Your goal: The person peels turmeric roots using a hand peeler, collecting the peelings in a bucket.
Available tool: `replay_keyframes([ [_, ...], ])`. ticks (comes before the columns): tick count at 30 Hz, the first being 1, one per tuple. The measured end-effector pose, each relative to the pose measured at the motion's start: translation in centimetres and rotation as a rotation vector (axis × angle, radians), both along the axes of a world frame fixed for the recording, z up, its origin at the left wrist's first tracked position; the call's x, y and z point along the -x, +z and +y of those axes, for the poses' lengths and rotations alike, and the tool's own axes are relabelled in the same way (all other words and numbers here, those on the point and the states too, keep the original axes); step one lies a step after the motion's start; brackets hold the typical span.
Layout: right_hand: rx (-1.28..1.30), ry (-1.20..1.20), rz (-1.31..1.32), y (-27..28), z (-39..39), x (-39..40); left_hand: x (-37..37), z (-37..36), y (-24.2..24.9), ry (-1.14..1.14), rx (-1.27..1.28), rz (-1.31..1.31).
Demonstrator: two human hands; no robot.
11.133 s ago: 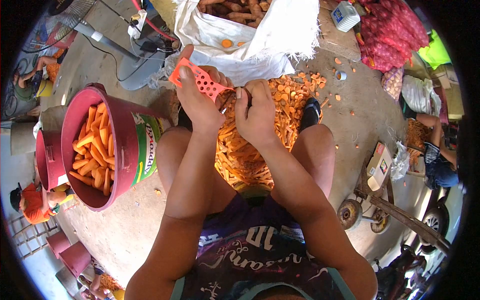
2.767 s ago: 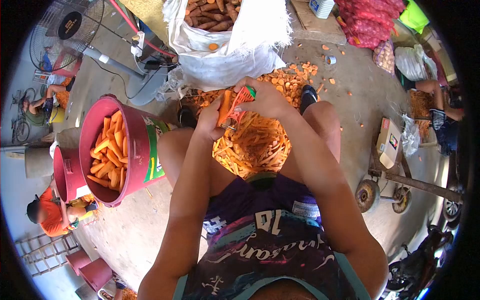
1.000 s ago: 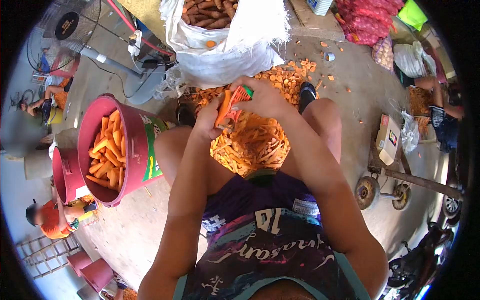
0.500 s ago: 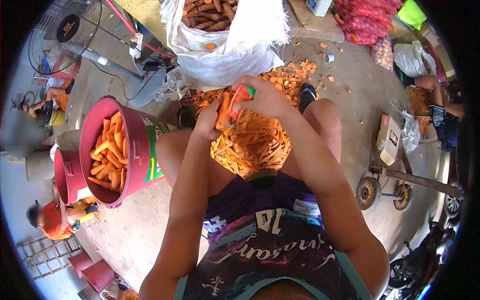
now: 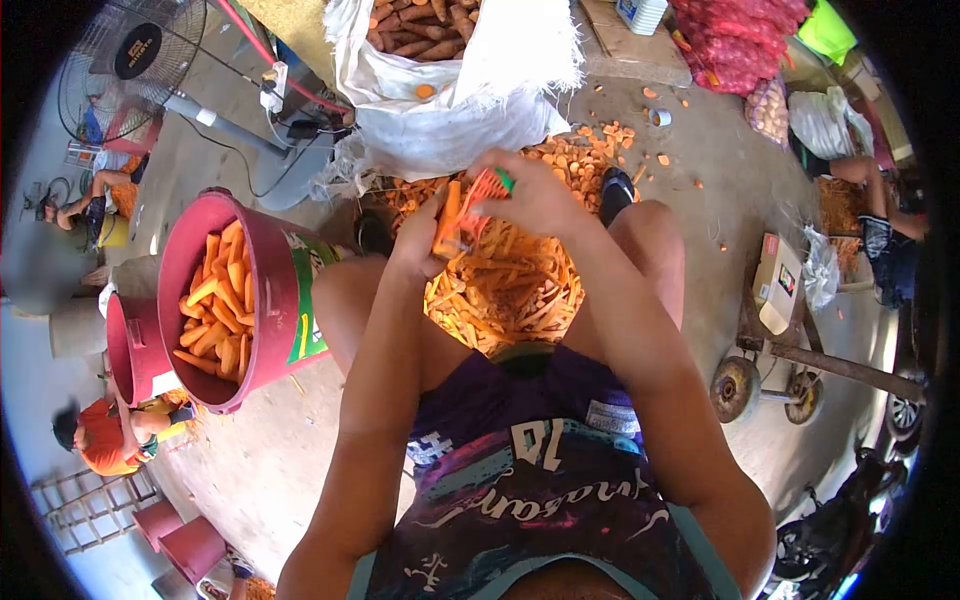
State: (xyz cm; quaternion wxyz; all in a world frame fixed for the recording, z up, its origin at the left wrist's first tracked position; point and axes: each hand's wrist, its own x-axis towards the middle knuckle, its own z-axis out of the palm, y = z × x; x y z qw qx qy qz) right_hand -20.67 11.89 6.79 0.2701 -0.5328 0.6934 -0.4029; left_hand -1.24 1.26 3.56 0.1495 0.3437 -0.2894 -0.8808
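Note:
My left hand (image 5: 420,240) is wrapped round a carrot (image 5: 450,215), which stands nearly upright in its grip. In my right hand (image 5: 530,192) is a peeler with a red-orange ribbed handle (image 5: 488,188) and a green end; its lower end lies against the carrot's right side. Below both hands, between my knees, is a heap of carrot peelings (image 5: 500,300). Cut carrot ends (image 5: 590,150) are strewn on the floor just beyond. To my left, a tilted red tub (image 5: 275,330) holds many peeled carrots (image 5: 222,300).
A white sack (image 5: 440,130) of unpeeled carrots (image 5: 420,35) stands ahead, beside a fan (image 5: 135,55) and its cable. Rightward are a wheeled trolley (image 5: 790,350) and red net sacks (image 5: 735,40). Other people sit at the left and right edges, one in an orange shirt (image 5: 103,435).
The peeler has shifted slightly along the carrot. Both hands keep their holds in nearly the same place.

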Motion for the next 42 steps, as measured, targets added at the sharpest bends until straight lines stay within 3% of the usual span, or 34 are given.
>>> replay_keyframes([
  [2, 0.199, 0.104, 0.027, 0.1, 0.1, -0.8, 0.5, -0.1, -0.4, 0.025, -0.041, -0.021],
  [4, 0.088, 0.069, -0.007, -0.7, -0.6, 1.3, 0.4, 0.2, 0.0, -0.045, -0.019, -0.002],
  [7, -0.012, -0.211, -0.039, -0.5, -1.0, 3.8, -0.5, -0.8, -0.3, -0.207, 0.110, -0.074],
  [10, -0.172, -0.313, -0.170, 0.2, -1.3, 5.6, -1.0, 0.0, 1.5, -0.201, 0.062, -0.174],
  [12, -0.017, -0.257, -0.146, -2.2, -1.7, 5.5, -1.0, -0.4, 1.4, -0.173, 0.129, -0.077],
  [14, -0.075, -0.211, 0.073, -2.4, -1.3, 3.7, -0.5, -1.0, 1.0, 0.204, -0.004, 0.010],
  [15, -0.144, -0.203, 0.017, -0.9, -0.8, 2.2, -0.7, -1.4, 0.9, 0.246, 0.039, 0.016],
  [20, -0.170, -0.151, 0.137, -0.9, -1.6, 0.9, -0.9, -3.0, 0.0, 0.307, -0.030, 0.123],
  [23, -0.330, -0.110, 0.097, 0.0, -2.1, 0.8, 0.5, -2.4, 1.7, 0.358, -0.003, 0.177],
  [25, -0.450, 0.043, 0.204, -0.7, -2.3, 0.4, 1.2, -2.5, 1.8, 0.402, 0.064, 0.109],
  [29, -0.460, -0.069, 0.237, -2.5, -2.2, 0.1, 1.1, -4.3, -0.8, 0.288, 0.085, 0.210],
  [32, -0.228, -0.164, 0.218, -3.4, -2.6, 0.8, 2.0, -4.2, -0.1, 0.461, 0.059, 0.148],
  [34, -0.098, -0.063, -0.170, -2.4, -2.9, 0.5, 2.4, -4.3, 0.0, 0.553, 0.061, 0.173],
  [35, -0.098, -0.066, -0.168, -1.9, -3.2, 0.4, 2.7, -4.4, 0.1, 0.550, 0.060, 0.176],
  [37, -0.179, -0.095, -0.527, -1.2, -3.7, 0.0, 3.3, -4.3, 0.3, 0.550, 0.084, 0.127],
  [38, -0.177, -0.100, -0.526, -0.9, -3.8, -0.2, 3.8, -4.2, 0.3, 0.545, 0.083, 0.129],
  [40, -0.135, -0.120, -0.209, -0.2, -4.2, -0.8, 4.6, -3.8, 0.2, 0.546, 0.076, 0.184],
  [42, -0.206, -0.161, -0.185, -0.4, -5.0, -0.8, 5.0, -3.8, -0.4, 0.475, 0.040, 0.215],
])
